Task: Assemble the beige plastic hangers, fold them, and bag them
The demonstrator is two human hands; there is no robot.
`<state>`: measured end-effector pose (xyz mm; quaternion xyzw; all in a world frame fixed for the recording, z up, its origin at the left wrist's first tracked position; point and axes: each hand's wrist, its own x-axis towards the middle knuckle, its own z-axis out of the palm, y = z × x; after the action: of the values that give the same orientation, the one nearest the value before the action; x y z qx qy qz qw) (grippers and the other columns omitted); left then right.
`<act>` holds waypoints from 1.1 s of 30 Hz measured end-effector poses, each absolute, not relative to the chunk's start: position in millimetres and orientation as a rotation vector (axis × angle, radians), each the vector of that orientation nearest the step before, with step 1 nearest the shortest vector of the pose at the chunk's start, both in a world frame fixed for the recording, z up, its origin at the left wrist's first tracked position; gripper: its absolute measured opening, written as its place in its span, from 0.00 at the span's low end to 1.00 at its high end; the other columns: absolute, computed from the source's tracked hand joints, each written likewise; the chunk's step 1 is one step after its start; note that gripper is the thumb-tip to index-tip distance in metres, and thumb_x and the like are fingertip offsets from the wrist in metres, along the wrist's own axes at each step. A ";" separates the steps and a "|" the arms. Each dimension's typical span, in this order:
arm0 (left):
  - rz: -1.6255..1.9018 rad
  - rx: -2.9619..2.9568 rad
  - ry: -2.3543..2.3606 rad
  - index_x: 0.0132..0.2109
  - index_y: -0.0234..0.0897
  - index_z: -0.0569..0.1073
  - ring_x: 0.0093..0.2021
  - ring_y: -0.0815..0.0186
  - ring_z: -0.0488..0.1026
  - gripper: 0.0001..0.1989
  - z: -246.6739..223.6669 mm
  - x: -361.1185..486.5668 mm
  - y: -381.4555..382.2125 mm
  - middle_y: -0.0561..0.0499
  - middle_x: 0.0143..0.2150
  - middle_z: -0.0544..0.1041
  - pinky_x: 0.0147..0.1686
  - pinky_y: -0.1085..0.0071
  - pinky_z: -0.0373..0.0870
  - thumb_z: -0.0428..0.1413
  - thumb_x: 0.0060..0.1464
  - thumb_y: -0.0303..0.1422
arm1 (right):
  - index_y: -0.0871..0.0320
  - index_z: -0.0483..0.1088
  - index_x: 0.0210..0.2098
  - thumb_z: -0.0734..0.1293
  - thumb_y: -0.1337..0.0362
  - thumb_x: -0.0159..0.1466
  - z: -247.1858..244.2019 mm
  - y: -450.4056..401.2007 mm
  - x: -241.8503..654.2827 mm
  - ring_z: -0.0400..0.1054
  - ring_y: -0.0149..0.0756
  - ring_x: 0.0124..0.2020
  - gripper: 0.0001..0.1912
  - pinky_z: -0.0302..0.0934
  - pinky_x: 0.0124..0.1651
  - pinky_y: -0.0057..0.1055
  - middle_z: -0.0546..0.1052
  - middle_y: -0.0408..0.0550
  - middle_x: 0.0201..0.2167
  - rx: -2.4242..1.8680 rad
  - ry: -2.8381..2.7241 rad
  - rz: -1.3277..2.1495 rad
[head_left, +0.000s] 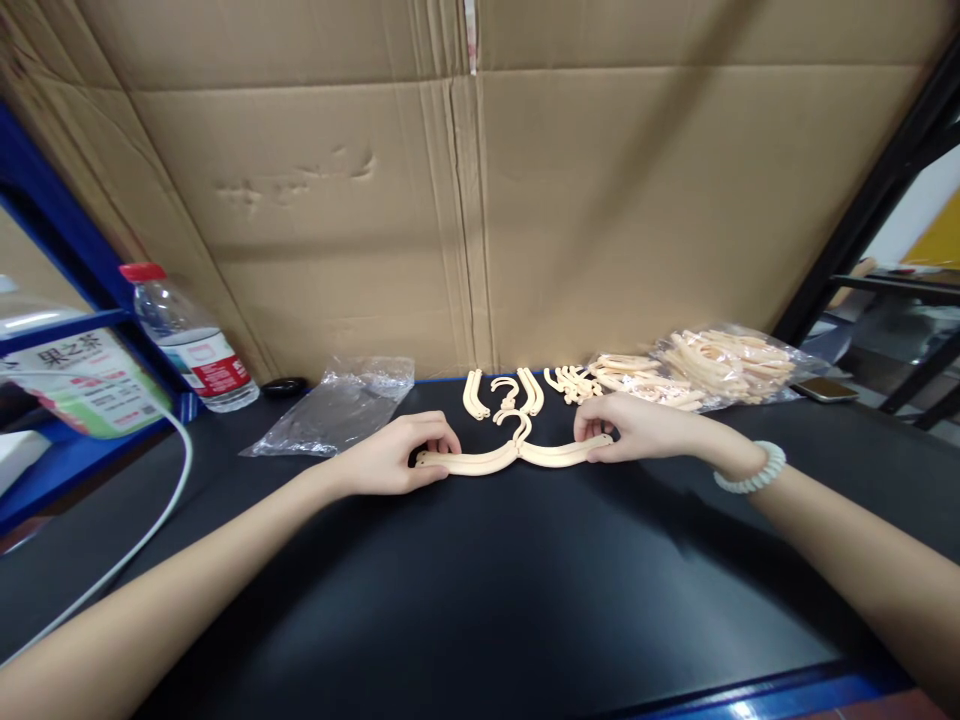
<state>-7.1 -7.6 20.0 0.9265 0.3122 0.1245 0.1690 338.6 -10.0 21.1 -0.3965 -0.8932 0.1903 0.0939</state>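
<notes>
A cream plastic folding hanger with its two arms spread and its hook pointing away lies on the black table. My left hand grips the tip of its left arm between thumb and fingers. At the other end, my right hand pinches the tip of the right arm. Just behind the hanger are loose cream parts: a hanger arm piece on the left, a hook piece in the middle and another arm piece on the right. Several small hooks are heaped beside my right hand.
Clear bags with cream hanger parts lie at the back right, near a phone. An empty plastic bag, a dark round object and a water bottle are at the left. A white cable crosses the left side. Cardboard walls the back.
</notes>
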 end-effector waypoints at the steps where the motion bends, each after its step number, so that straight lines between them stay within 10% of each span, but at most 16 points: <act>1: 0.352 2.638 0.880 0.41 0.37 0.73 0.36 0.65 0.70 0.08 20.2 -6.9 -7.7 0.50 0.38 0.71 0.37 0.70 0.67 0.55 0.52 0.29 | 0.58 0.72 0.35 0.67 0.66 0.57 20.9 -10.0 338.6 0.69 0.34 0.30 0.06 0.61 0.31 0.28 0.76 0.45 0.30 -1.173 -2.654 0.583; 33: 0.531 2.700 0.959 0.42 0.37 0.72 0.37 0.64 0.68 0.09 3.7 -11.2 -0.7 0.50 0.39 0.70 0.38 0.68 0.66 0.52 0.53 0.27 | 0.58 0.71 0.32 0.64 0.69 0.54 13.0 -8.0 331.3 0.66 0.33 0.28 0.06 0.57 0.30 0.27 0.74 0.45 0.29 -1.196 -2.533 0.498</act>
<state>-11.2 -0.7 3.7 0.9206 0.3268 0.1809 0.1134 331.3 -8.0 13.0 -0.4158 -0.8805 0.1732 0.1479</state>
